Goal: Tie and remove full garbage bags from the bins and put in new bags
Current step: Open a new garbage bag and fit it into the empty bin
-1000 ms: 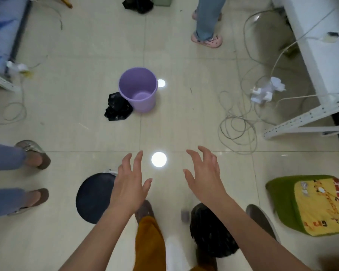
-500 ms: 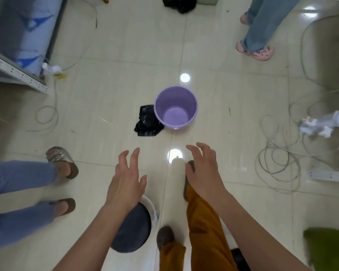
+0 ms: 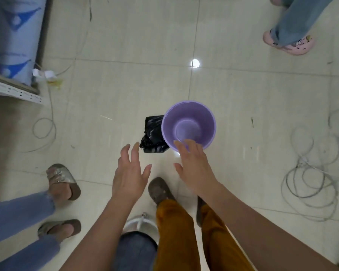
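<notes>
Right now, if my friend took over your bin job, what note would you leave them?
Left hand: open, holds nothing, reaching toward the black bag.
Right hand: open, holds nothing, fingertips near the purple bin rim; contact unclear.
The bin stands upright on the floor, unlined and empty. The crumpled bag lies on the floor against its left side.
Done: no full bag in this bin.
Left: pick up the bag, line the bin.

Both bare arms stretched forward and down. Left hand (image 3: 128,176) fingers spread, relaxed, holding nothing. Right hand (image 3: 194,167) same, palm down, fingers loosely extended.
</notes>
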Demonstrator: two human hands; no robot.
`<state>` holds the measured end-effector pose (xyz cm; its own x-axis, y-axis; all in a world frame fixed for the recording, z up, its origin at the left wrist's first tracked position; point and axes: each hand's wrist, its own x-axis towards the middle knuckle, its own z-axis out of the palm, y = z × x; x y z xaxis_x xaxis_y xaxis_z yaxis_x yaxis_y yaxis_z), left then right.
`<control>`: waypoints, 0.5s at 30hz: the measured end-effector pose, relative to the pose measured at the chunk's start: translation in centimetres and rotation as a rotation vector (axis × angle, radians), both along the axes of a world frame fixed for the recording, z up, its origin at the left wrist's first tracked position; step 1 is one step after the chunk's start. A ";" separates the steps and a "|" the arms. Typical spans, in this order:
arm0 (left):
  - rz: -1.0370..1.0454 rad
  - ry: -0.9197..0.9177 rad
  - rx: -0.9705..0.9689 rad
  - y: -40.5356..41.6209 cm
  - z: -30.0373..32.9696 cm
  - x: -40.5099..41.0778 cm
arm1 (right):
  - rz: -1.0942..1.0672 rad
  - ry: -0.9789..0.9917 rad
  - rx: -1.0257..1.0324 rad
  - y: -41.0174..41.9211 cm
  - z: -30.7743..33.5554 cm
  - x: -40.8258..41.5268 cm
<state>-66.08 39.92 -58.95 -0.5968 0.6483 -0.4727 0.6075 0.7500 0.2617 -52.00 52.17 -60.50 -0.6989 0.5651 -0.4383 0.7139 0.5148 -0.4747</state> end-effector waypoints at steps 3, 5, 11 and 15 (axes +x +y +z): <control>0.002 -0.006 -0.012 0.3 -2.8 -3.1 | 0.000 -0.015 -0.038 -0.1 -3.0 -2.6; 0.018 -0.011 -0.025 0.3 -4.8 -5.3 | 0.004 -0.019 -0.055 -0.7 -5.0 -4.5; -0.042 -0.039 -0.024 0.2 -13.6 -11.6 | -0.036 -0.033 -0.132 -3.4 -12.9 -11.1; -0.125 -0.055 -0.031 -0.5 -21.1 -16.2 | -0.149 -0.118 -0.200 -4.8 -21.3 -16.0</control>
<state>-82.31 39.39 -80.01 -0.4849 0.7007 -0.5234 0.6820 0.6776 0.2753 -67.95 47.42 -81.83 -0.5522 0.5518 -0.6249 0.8310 0.3046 -0.4654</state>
